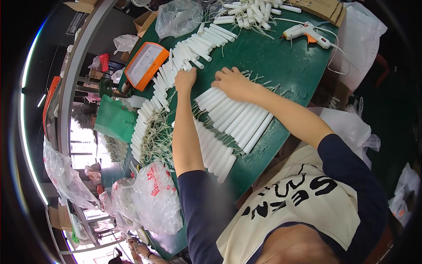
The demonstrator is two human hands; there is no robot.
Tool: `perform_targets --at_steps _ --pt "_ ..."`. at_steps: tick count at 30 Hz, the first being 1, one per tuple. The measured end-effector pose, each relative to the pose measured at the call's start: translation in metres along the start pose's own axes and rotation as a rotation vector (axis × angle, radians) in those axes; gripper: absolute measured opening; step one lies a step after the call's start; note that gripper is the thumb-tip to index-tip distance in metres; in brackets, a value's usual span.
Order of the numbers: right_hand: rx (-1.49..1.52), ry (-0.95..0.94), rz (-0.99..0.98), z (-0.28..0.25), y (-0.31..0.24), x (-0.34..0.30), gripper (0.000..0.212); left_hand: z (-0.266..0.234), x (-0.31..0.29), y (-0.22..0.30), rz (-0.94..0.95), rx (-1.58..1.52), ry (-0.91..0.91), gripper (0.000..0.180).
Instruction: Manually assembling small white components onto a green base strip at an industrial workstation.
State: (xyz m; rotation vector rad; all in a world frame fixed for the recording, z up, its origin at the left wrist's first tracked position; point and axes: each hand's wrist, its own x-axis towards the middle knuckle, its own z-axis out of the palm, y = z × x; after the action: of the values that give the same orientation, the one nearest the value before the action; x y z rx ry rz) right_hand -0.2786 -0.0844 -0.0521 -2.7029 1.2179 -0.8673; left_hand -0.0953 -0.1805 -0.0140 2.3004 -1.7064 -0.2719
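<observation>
My left hand (186, 79) is closed, its fingertips at a white tube (188, 66) in the long curved row of white tubes (176, 57). To its right, my right hand (235, 84) is bent over the upper ends of a fanned row of white tubes (239, 116). The right fingers curl down, and whatever is between them is hidden. Thin pale wires (259, 79) stick out from the tube ends under that hand. Nearer to me, partly beside my left forearm, lies another group of white tubes (215, 149).
The green table (281, 61) carries a white glue gun (307, 34) with a cord at far right. A heap of tubes (252, 13) lies at the back. An orange-framed box (146, 66), tangled wires (156, 136) and a clear bag (157, 198) are on the left.
</observation>
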Motion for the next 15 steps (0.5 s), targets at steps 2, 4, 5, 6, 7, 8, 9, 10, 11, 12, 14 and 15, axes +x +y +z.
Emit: perform_targets --at_steps 2,4,5,6,7,8,9,10,11,12,14,15 --pt "0.007 -0.004 -0.005 -0.003 -0.006 0.002 0.021 -0.012 0.006 -0.016 -0.039 -0.064 -0.113 0.046" --pt "0.026 -0.116 0.031 -0.011 -0.017 0.007 0.041 -0.025 0.006 -0.040 -0.281 -0.898 -0.416 0.032" --pt "0.027 -0.123 0.034 -0.013 -0.015 0.006 0.041 -0.029 -0.001 -0.036 -0.286 -0.899 -0.422 0.032" --pt "0.019 -0.124 0.062 -0.016 -0.006 0.002 0.043 -0.038 -0.015 -0.021 -0.307 -0.998 -0.451 0.026" --pt "0.016 -0.122 0.076 -0.019 -0.002 0.000 0.044 -0.049 -0.028 -0.013 -0.334 -1.099 -0.464 0.021" --pt "0.020 -0.122 0.068 -0.021 -0.002 0.000 0.044 -0.061 -0.036 -0.018 -0.360 -1.136 -0.507 0.022" --pt "0.009 -0.099 0.067 -0.021 -0.002 0.000 0.044 -0.070 -0.046 -0.023 -0.370 -1.140 -0.495 0.022" --pt "-0.003 -0.073 0.067 -0.021 -0.002 0.000 0.045 -0.080 -0.057 -0.027 -0.356 -1.141 -0.504 0.023" --pt "0.005 -0.085 0.050 -0.020 -0.004 0.002 0.045 -0.086 -0.066 -0.038 -0.350 -1.148 -0.513 0.023" --pt "0.083 -0.023 0.064 -0.019 -0.005 0.004 0.045 -0.090 -0.074 -0.049 -0.312 -1.175 -0.543 0.024" --pt "0.174 0.119 0.097 -0.016 -0.005 0.007 0.054 -0.095 -0.096 -0.054 -0.268 -1.087 -0.505 0.025" --pt "0.179 0.114 0.083 -0.019 -0.009 0.007 0.054 -0.099 -0.111 -0.053 -0.217 -0.990 -0.472 0.026"
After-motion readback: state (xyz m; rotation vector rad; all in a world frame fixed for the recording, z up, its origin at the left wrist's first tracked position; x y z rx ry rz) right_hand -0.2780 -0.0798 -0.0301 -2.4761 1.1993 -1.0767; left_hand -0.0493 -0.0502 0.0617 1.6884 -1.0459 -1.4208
